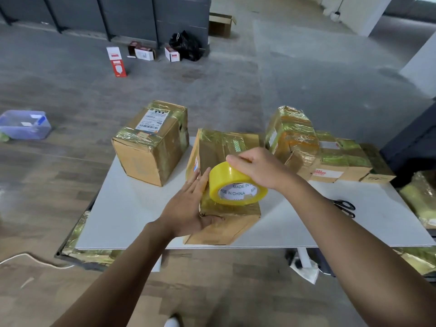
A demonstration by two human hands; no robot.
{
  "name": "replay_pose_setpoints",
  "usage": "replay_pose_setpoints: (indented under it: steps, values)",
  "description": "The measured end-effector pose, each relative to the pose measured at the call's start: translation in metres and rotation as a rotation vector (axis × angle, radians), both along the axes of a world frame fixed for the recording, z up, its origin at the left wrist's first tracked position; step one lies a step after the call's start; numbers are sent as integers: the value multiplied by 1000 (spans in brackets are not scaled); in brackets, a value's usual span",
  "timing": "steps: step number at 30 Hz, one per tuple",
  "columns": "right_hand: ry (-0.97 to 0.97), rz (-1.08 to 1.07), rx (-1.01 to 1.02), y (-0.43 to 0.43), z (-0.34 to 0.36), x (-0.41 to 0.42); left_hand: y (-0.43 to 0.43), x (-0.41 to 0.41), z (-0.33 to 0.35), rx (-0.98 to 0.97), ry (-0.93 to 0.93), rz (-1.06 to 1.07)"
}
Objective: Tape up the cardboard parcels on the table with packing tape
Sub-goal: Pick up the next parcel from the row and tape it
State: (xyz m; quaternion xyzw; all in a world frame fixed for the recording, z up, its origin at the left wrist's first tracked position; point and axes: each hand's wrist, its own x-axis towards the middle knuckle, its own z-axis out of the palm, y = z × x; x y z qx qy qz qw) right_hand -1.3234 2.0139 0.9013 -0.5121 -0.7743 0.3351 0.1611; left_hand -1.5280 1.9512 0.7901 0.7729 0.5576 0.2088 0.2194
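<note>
A flat cardboard parcel (221,147), partly wrapped in yellowish tape, lies in the middle of the white table (132,208). My left hand (188,206) rests flat against its left side, fingers straight, thumb on the near top face. My right hand (257,166) grips a yellow roll of packing tape (233,185) from above and holds it on the parcel's top. A taller taped box (153,140) stands at the table's back left. Several taped parcels (330,154) are stacked at the back right.
Black scissors (345,206) lie on the table's right side. More taped packages sit under and to the right of the table (420,199). On the floor are a clear plastic bin (24,125), small white and red cartons (118,61) and a black bag (186,46).
</note>
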Motion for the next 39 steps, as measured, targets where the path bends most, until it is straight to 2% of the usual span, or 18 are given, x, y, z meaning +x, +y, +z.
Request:
replay_pose_setpoints:
  steps: [5,7,11,13,16,18,20,23,25,27,30,33,36,39]
  values:
    - [-275,-58,73,2,14,11,1,-7,-3,17,76,-37]
    - [-301,-83,70,2,15,11,4,-7,1,24,167,-53]
    - [-334,-106,199,-6,10,-6,6,8,17,86,405,-25]
    - [-327,-80,219,-7,8,-12,8,16,17,66,389,-35]
    - [-205,-29,103,-6,7,-7,10,8,5,-12,278,-9]
    - [-140,-51,10,-7,5,-6,12,-4,-1,-44,254,8]
    - [-124,-50,8,-9,4,-10,12,-11,-3,-44,259,6]
    - [-254,-15,118,-5,9,-7,12,-14,-4,-35,285,-2]
    - [-393,-19,137,-2,13,1,10,-14,-3,-44,322,-1]
    - [-449,-30,135,-3,15,3,8,-12,2,-41,409,3]
    - [-428,-27,187,-5,14,-4,12,5,11,-19,506,24]
    - [-381,-23,221,-5,11,-5,12,23,9,26,426,13]
    - [-286,-30,173,-6,11,3,11,23,0,51,405,18]
    - [-331,-51,137,-6,11,9,12,20,-2,53,397,8]
